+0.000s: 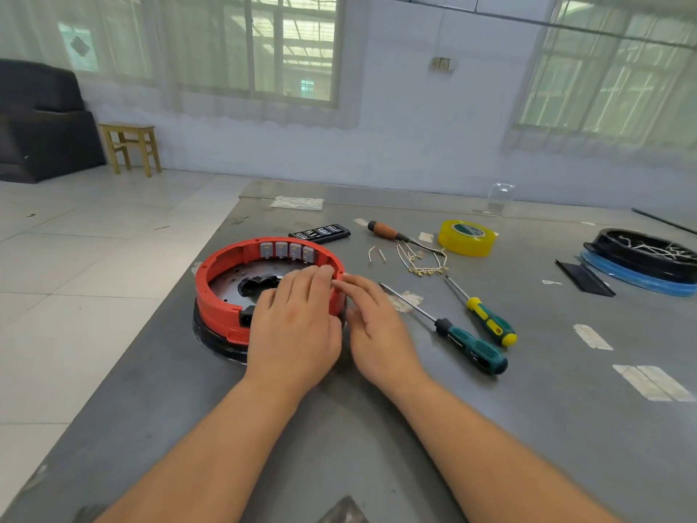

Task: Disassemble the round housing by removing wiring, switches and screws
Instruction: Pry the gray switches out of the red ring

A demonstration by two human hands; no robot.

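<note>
Red round housing (226,296) flat on worktop (377,428), opening up. Left hand (294,326) fingers straight, resting on right rim; right hand (377,326) relaxed, fingertips touching rim outside, holding nothing.

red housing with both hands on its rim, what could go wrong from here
1. Four grey switches sit in the red housing; prying by left hand and right hand might crack their clips.
2. Loose wires lie near the table's middle; a sweep of the arm could scatter them.
</note>
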